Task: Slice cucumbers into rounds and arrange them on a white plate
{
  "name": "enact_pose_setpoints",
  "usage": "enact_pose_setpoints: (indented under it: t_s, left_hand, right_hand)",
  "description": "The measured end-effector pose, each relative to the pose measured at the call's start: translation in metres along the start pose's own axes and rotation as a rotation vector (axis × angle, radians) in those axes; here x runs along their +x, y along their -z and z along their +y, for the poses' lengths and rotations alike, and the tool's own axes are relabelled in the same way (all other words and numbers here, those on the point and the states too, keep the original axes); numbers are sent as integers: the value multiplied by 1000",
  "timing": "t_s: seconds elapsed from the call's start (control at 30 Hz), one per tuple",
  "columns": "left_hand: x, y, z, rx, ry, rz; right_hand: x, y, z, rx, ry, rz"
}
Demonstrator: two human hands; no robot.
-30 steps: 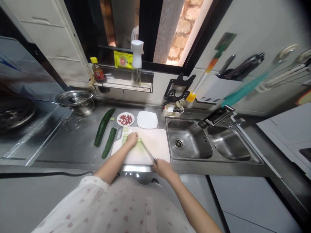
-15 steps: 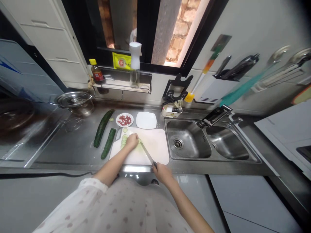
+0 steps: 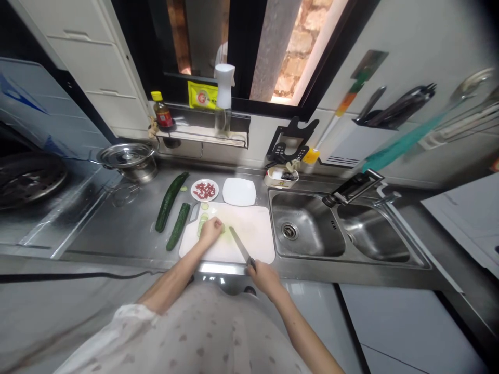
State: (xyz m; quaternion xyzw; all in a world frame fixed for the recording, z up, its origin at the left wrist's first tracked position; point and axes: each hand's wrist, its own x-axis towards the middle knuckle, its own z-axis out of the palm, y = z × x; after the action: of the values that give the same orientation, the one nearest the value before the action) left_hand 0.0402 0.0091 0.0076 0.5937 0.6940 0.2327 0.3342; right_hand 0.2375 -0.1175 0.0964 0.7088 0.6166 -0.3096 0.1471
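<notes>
My right hand (image 3: pixel 265 276) is wrapped round the black handle of a kitchen knife (image 3: pixel 242 246). The blade points up and left over a white cutting board (image 3: pixel 253 228), its tip apart from my other hand. My left hand (image 3: pixel 211 231) is closed over the board's left half, with a pale green cucumber slice (image 3: pixel 223 228) at its fingertips. Partly behind that hand lies a row of cucumber slices (image 3: pixel 203 220). One whole cucumber (image 3: pixel 171 201) and a shorter cucumber piece (image 3: pixel 178 227) lie on the counter left of the board.
Behind the board stand a plate of chopped red pieces (image 3: pixel 205 190) and a white square plate (image 3: pixel 239 191). A double sink (image 3: pixel 307 244) is on the right; a lidded steel pot (image 3: pixel 132 162) sits back left. A shelf (image 3: pixel 195 136) holds a sauce bottle (image 3: pixel 162 111) and a spray bottle (image 3: pixel 224 98).
The knife tip has come away from the cucumber slice at my left fingertips, leaving a gap to the right. My left hand has shifted slightly. The whole view has swung a little.
</notes>
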Motion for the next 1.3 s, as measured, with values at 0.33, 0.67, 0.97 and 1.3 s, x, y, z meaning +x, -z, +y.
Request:
enact_pose_setpoints:
  t_s: [0.33,0.67,0.97,1.3]
  left_hand:
    - [-41,37,-58,-43,108,119]
    - [-36,43,-65,186,145,135]
    - [-26,45,-56,264,54,152]
    - [44,53,-28,269,94,179]
  right_hand:
    - [-1,6,-2,8,0,-24]
    - [-3,12,-4,1,0,-35]
    - [-2,10,-4,12,-7,-26]
    - [0,6,-2,38,2,-25]
